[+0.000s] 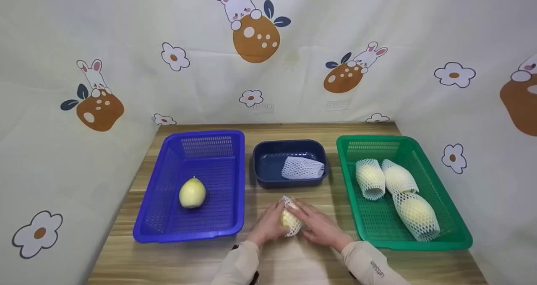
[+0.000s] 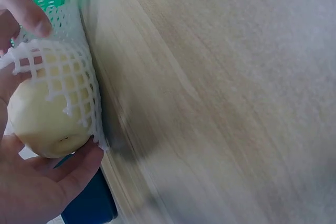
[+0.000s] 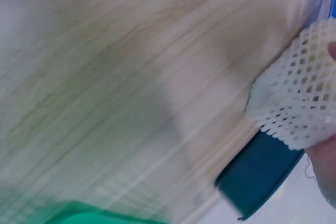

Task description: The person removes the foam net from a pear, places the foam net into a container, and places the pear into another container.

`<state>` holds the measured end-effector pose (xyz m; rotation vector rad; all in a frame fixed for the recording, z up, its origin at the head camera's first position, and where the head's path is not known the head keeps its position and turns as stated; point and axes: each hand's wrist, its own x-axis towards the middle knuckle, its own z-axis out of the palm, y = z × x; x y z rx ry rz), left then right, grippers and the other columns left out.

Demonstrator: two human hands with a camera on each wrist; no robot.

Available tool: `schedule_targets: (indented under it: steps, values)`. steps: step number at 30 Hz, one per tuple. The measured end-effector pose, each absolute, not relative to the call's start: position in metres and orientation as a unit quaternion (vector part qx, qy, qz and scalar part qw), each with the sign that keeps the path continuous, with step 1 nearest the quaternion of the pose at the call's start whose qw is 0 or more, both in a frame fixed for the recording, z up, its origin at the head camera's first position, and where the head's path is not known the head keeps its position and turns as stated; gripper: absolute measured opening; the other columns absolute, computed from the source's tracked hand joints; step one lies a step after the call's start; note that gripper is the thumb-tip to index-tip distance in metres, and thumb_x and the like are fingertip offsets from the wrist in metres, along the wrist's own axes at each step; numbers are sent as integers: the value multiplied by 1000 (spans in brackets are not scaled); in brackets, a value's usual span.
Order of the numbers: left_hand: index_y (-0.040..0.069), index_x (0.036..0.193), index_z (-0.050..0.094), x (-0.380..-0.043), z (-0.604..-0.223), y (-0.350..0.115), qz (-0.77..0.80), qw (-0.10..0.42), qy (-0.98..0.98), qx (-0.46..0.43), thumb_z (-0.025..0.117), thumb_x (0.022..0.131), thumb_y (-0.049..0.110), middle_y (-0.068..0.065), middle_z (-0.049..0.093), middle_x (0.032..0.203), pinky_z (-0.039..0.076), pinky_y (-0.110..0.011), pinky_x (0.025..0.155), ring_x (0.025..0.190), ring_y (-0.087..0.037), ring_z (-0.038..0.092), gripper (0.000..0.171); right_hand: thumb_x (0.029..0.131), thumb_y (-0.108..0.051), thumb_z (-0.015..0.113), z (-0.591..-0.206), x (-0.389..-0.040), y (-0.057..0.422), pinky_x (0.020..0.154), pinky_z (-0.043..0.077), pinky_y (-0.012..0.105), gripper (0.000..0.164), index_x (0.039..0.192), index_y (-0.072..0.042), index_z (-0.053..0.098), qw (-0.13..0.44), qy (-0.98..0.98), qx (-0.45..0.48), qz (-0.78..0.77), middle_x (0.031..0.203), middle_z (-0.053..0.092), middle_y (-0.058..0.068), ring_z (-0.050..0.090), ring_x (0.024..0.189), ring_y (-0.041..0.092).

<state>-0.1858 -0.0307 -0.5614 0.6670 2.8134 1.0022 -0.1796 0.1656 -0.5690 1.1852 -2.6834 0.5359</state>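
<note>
A pale yellow pear (image 2: 39,116) is partly inside a white foam net sleeve (image 2: 63,69), just above or on the table in front of me. My left hand (image 1: 270,223) holds the pear from the left, fingers curled about its uncovered end in the left wrist view. From the other side my right hand (image 1: 322,227) grips the sleeve, with its thumb over the mesh. The right wrist view shows the sleeve's narrower end hanging past the pear, but most of that hand is out of frame there.
To the left, a blue basket (image 1: 188,236) contains one bare pear (image 1: 192,193). Behind my hands stands a navy basin (image 1: 268,167) with a flat foam sleeve (image 1: 303,168). A green basket (image 1: 419,245) at right bears three sleeved pears (image 1: 416,213). A patterned cloth surrounds the table.
</note>
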Motion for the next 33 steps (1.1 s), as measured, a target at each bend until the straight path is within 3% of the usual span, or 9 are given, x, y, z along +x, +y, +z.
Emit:
schedule_targets:
  steps: [5, 12, 16, 22, 27, 33]
  values:
    - [6, 129, 39, -185, -561, -33, 327, 54, 920, 207, 74, 59, 20, -20, 45, 117, 43, -43, 77, 93, -34, 51, 79, 80, -11, 59, -570, -181, 162, 87, 38, 43, 65, 138, -20, 31, 83, -897, 394, 181, 138, 30, 12, 44, 111, 31]
    - [13, 126, 44, -184, -561, -35, 338, 56, 914, 218, 76, 54, 23, -5, 42, 101, 44, -33, 66, 77, -20, 50, 79, 71, 3, 60, -567, -182, 164, 87, 38, 42, 71, 135, -21, 38, 98, -895, 396, 183, 129, 43, 10, 44, 111, 28]
    - [14, 126, 43, -183, -558, -36, 334, 65, 911, 231, 76, 57, 25, -10, 46, 109, 44, -39, 73, 86, -25, 52, 78, 64, 7, 57, -564, -183, 165, 81, 43, 40, 73, 131, -21, 44, 130, -893, 396, 167, 119, 51, 4, 49, 104, 24]
    - [13, 130, 39, -179, -555, -42, 311, 88, 919, 226, 75, 61, 33, -23, 42, 124, 37, -53, 82, 107, -40, 44, 81, 65, 4, 56, -562, -184, 170, 71, 45, 35, 60, 119, -19, 56, 171, -896, 381, 153, 104, 59, -1, 52, 92, 19]
    - [14, 128, 41, -173, -547, -43, 268, 67, 937, 214, 74, 60, 39, -19, 47, 117, 42, -50, 71, 95, -36, 51, 79, 63, 2, 55, -561, -184, 171, 64, 45, 32, 46, 105, -15, 65, 214, -886, 382, 154, 95, 61, -1, 52, 82, 17]
    - [16, 124, 45, -165, -526, -44, 239, 54, 947, 207, 72, 60, 44, -14, 51, 109, 44, -45, 65, 83, -32, 54, 75, 63, 3, 54, -551, -186, 170, 65, 44, 33, 36, 93, -12, 67, 255, -875, 375, 169, 91, 62, 2, 53, 80, 19]
